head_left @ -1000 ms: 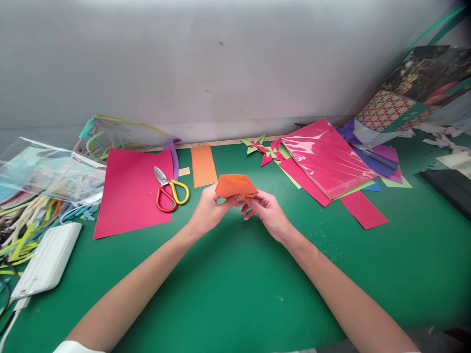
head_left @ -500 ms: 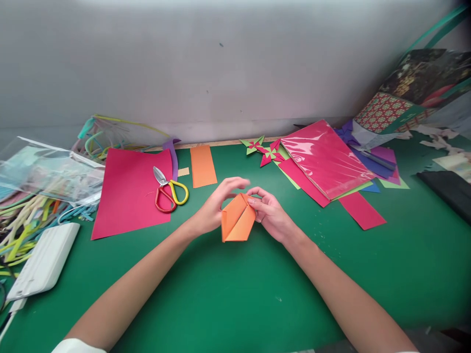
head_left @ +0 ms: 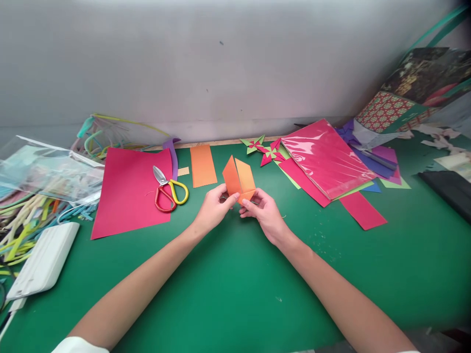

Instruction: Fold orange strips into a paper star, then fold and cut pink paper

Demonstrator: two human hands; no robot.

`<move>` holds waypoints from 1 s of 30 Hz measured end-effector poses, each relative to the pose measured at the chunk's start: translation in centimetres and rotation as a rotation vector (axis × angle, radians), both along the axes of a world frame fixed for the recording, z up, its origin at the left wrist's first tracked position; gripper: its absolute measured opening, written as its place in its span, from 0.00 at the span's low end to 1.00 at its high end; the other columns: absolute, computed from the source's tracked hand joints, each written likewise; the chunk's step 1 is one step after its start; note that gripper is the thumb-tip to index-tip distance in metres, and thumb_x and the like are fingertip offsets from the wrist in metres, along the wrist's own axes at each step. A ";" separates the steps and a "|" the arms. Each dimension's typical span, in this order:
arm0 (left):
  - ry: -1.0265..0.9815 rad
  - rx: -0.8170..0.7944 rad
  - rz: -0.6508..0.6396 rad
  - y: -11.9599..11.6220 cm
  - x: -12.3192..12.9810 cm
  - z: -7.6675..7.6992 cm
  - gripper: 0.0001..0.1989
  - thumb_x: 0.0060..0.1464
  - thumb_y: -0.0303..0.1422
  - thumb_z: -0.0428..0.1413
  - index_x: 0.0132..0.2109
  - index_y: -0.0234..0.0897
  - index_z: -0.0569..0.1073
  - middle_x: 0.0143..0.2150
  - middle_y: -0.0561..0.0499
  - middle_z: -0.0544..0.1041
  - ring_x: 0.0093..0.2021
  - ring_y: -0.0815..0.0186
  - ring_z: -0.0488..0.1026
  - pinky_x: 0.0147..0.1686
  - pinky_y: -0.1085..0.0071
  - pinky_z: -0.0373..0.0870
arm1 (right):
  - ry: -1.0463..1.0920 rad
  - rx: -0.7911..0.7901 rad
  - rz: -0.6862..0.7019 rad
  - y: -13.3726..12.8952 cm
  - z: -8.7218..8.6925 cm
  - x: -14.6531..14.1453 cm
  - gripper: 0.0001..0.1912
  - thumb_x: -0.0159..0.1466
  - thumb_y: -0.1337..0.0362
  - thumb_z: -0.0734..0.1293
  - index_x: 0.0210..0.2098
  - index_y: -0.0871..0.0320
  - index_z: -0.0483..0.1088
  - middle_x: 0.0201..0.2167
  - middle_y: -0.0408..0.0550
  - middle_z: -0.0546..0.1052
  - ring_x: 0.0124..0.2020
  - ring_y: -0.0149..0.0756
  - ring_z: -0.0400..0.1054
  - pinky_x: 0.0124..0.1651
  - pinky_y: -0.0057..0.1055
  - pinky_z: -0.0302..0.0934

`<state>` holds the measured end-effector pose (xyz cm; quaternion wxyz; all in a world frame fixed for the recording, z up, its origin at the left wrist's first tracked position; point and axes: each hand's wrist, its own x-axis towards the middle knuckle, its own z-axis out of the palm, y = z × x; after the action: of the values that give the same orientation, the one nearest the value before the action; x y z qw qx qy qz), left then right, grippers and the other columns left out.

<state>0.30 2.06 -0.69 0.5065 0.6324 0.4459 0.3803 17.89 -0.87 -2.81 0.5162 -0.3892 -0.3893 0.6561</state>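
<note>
A folded piece of orange paper (head_left: 244,177) is held up between both hands, above the middle of the green table. Its two upper flaps stand apart, with a slit between them, and its lower edge is folded over. My left hand (head_left: 217,206) pinches the lower left corner, thumb in front. At the lower right, my right hand (head_left: 263,211) grips the paper between thumb and fingers. Beyond my left hand lies a flat orange paper strip (head_left: 203,166). The fingers behind the folded paper are partly hidden.
Scissors (head_left: 165,191) with red and yellow handles lie on a magenta sheet (head_left: 128,196) at the left. A white power bank (head_left: 44,262) and paper strips (head_left: 22,235) are farther left. Folded paper stars (head_left: 270,153) and a plastic-wrapped red paper pack (head_left: 327,157) lie back right.
The folded orange paper has been turned round, its flaps now pointing up and away. My left hand has closed on its lower left corner; my right hand has shifted to its lower right.
</note>
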 end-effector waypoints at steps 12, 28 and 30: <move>0.090 0.026 -0.075 0.3 -0.5 0.6 0.17 0.63 0.42 0.58 0.49 0.34 0.79 0.41 0.46 0.80 0.38 0.62 0.75 0.34 0.69 0.73 | -0.091 0.016 0.004 0.2 -0.3 0.1 0.19 0.57 0.53 0.79 0.42 0.58 0.79 0.33 0.47 0.81 0.32 0.35 0.74 0.38 0.36 0.74; 0.375 0.735 -0.178 0.2 -2.6 3.4 0.05 0.66 0.29 0.54 0.45 0.40 0.75 0.42 0.47 0.76 0.39 0.65 0.74 0.40 0.69 0.71 | -0.087 -0.007 0.100 0.3 0.1 0.6 0.14 0.58 0.55 0.77 0.37 0.58 0.78 0.28 0.44 0.77 0.28 0.33 0.71 0.33 0.31 0.68; 0.361 0.786 -0.238 0.2 -2.7 3.4 0.07 0.66 0.28 0.54 0.47 0.41 0.75 0.47 0.44 0.78 0.45 0.63 0.75 0.44 0.67 0.72 | -0.044 -0.006 0.096 0.4 0.1 0.8 0.15 0.59 0.54 0.77 0.38 0.58 0.78 0.30 0.45 0.79 0.31 0.34 0.72 0.36 0.32 0.70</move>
<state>-2.38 2.22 2.74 0.1821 0.8800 0.2731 0.3433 18.65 -0.51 -2.72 0.4745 -0.3858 -0.4168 0.6725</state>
